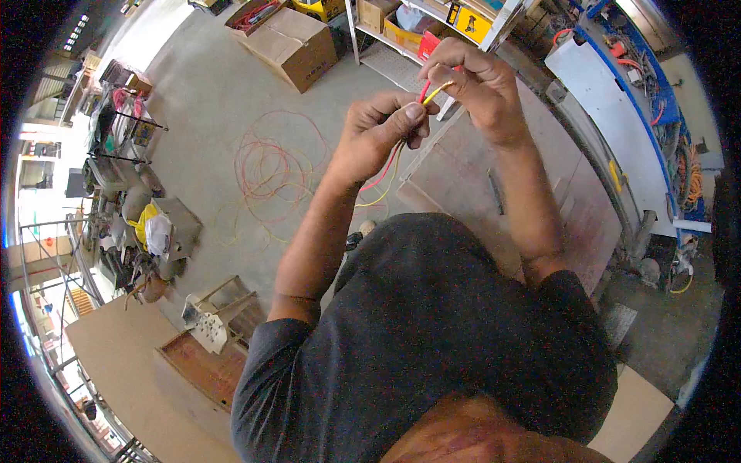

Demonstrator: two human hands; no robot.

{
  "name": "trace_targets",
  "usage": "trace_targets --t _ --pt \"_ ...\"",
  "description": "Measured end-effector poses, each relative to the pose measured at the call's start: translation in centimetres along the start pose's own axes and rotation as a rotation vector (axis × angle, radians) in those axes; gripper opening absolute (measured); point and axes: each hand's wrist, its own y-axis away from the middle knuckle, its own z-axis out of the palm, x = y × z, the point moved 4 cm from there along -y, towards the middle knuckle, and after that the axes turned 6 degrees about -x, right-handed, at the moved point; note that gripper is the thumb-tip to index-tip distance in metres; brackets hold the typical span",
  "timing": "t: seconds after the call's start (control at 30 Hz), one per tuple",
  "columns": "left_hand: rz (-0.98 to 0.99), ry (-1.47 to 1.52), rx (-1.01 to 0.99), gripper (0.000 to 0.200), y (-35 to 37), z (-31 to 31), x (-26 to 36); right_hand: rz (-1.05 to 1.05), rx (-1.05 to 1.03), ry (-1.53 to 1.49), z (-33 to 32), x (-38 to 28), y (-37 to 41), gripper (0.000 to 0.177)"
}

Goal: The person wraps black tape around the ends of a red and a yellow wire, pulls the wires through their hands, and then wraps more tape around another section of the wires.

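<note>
Single wide head-worn view, downward over the hands

No txt legible; ltrs on cardbd box too blurry.

We see a grey floor across the upper left of the frame, a cardboard box and metal shelving at top centre, bright light along the left edge, and a blue-edged white panel at upper right.
</note>
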Motion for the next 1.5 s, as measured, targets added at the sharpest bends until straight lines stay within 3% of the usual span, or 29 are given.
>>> trace_targets --t 0.07,0.33,0.4,0.5,0.67,0.77,0.8,0.9,0.97,1.0,1.1,1.17,1.27,1.37,1.43,1.5 --pt "0.039 -0.183 0.041 0.027 0.1 0.3 0.2 -0.040 0.121 -0.044 -0.3 -0.3 0.0 0.017" --pt "-0.003 -0.258 0.029 0.031 0.7 1.7 -0.1 -0.014 0.231 -0.179 -1.1 -2.0 1.3 0.017" --pt "0.155 -0.407 0.124 0.031 0.8 1.8 0.4 -0.023 0.286 -0.237 -1.4 -2.3 1.6 0.017" --pt "0.174 -0.339 0.138 0.032 0.9 2.1 0.2 -0.025 0.303 -0.266 -1.3 -2.4 1.9 0.016" --pt "0.132 -0.351 0.115 0.035 0.6 3.5 0.8 -0.176 0.429 -0.186 -2.4 -3.3 2.7 0.020" --pt "0.056 -0.380 0.121 0.031 0.4 3.6 0.6 -0.165 0.512 -0.274 -3.8 -3.3 3.0 0.022" --pt "0.000 -0.363 0.128 0.026 0.3 3.5 0.2 -0.187 0.399 -0.328 -4.5 -2.8 2.9 0.028" --pt "-0.040 -0.374 0.179 0.028 -0.2 2.7 -0.2 -0.107 0.311 -0.467 -4.2 -0.5 2.1 0.037" --pt "0.006 -0.360 0.187 0.029 -0.7 2.8 -0.1 -0.003 0.343 -0.202 -3.4 2.5 3.6 0.044" --pt "0.008 -0.295 0.215 0.029 -0.9 2.4 -0.3 0.031 0.327 -0.381 -1.9 2.9 4.4 0.047" --pt "0.035 -0.212 0.233 0.030 -1.4 1.3 -0.8 -0.046 0.332 -0.518 1.2 2.8 3.9 0.033" --pt "0.063 -0.191 0.206 0.032 -1.7 1.1 -0.8 0.089 0.392 -0.095 1.5 1.2 3.7 0.028" --pt "-0.005 -0.299 0.213 0.029 -1.5 0.7 -0.6 0.130 0.388 0.014 1.0 -0.8 2.1 0.020" --pt "0.079 -0.353 0.162 0.029 -1.1 0.3 0.1 0.164 0.360 0.198 1.3 -1.6 1.8 0.020" --pt "0.039 -0.410 0.280 0.029 -0.9 -0.1 0.5 0.351 0.236 0.079 1.9 -0.7 1.6 0.027" --pt "0.040 -0.307 0.221 0.029 -0.5 -0.5 0.3 0.318 0.239 -0.168 2.8 -0.3 1.0 0.024"
